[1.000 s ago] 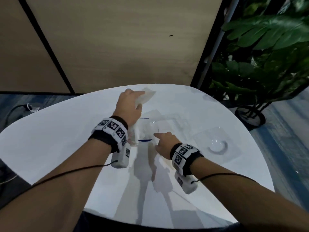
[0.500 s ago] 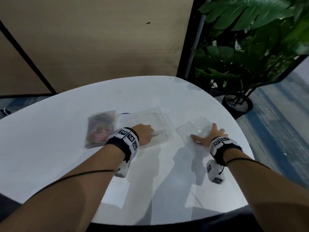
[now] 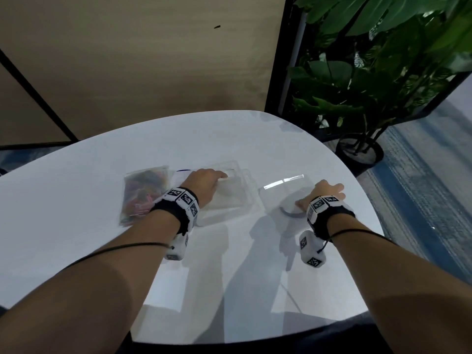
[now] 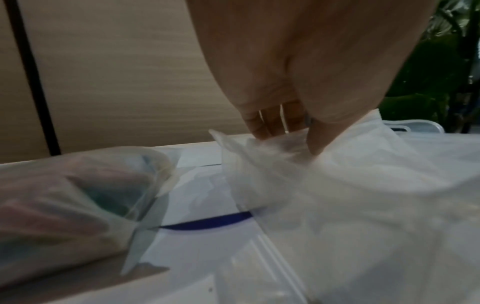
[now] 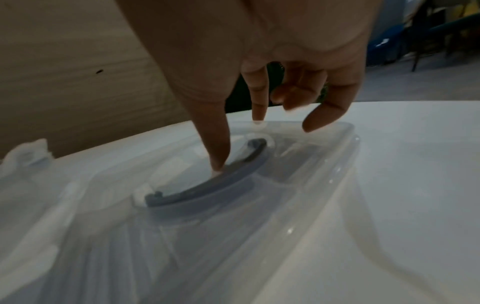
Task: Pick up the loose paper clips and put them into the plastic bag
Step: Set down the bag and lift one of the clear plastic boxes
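Note:
A plastic bag (image 3: 144, 192) holding coloured paper clips lies on the white table (image 3: 76, 226), left of my left wrist; it also shows in the left wrist view (image 4: 64, 195). My left hand (image 3: 217, 178) reaches over a clear plastic box (image 3: 237, 203). There its thumb and fingers (image 4: 288, 142) pinch a thin crumpled clear plastic film (image 4: 324, 185). My right hand (image 3: 324, 195) rests spread on a clear lid (image 3: 278, 192). Its thumb (image 5: 219, 160) touches the lid's grey handle (image 5: 207, 189), and its fingertips touch the far rim. I cannot make out any loose clips.
A large potted plant (image 3: 362, 154) stands on the floor past the table's right edge. A beige wall panel (image 3: 153, 72) rises behind the table. The rounded table edge (image 3: 255, 338) runs close in front of me.
The bag of clips has been laid on the table at the left. My left hand dropped to the clear box. My right hand moved right onto the lid and stays there.

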{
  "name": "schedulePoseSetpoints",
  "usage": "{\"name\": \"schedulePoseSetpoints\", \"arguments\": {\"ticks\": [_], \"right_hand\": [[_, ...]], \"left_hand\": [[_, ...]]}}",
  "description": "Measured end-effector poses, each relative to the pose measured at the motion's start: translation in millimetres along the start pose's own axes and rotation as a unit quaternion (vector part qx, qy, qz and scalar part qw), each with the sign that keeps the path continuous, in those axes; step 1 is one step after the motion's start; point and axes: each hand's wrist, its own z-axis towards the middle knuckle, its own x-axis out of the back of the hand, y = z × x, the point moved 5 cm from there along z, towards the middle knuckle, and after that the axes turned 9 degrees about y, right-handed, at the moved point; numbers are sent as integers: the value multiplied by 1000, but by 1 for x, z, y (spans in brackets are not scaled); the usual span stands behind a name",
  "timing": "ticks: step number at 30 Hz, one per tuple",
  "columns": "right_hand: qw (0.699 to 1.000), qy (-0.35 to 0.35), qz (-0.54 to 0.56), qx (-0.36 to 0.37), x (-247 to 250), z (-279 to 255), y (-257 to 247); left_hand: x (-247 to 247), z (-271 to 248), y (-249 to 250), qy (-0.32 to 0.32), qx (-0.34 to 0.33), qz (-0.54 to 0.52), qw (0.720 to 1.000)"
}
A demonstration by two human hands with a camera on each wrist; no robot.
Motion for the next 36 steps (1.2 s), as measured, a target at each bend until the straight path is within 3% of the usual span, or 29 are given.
{"name": "schedulePoseSetpoints", "arguments": {"ticks": [3,6,10,14,17,19,21,25,28,32,36], "right_hand": [[1000,-3,1,-22,-4,-1,3],[999,-26,13,-21,-12,9,13],[994,-57,98,-5,-12,16,18],[990,-88,112,-6,-10,16,24],[991,-83,100,13,-8,11,29],[987,-59,143,42,-10,25,31],[978,-16,207,19,16,15,23],[932,113,341,43,82,-1,-9],[865,177,451,135,121,-20,-50],[822,137,498,239,133,-55,-107],[827,23,509,238,92,-76,-143]], "left_hand": [[-13,-1,1,-26,-2,132,991],[-18,-2,-3,-38,6,189,981],[-14,-1,-4,-29,3,170,985],[6,-5,-9,-12,8,124,992],[26,-11,-12,0,7,105,994],[40,-15,-11,7,1,93,996],[55,-17,-12,17,2,60,998],[85,-21,-12,51,16,-82,995],[103,-24,-10,90,52,-197,975],[106,-28,-12,100,120,-281,947],[81,-34,-30,48,204,-246,946]]}}
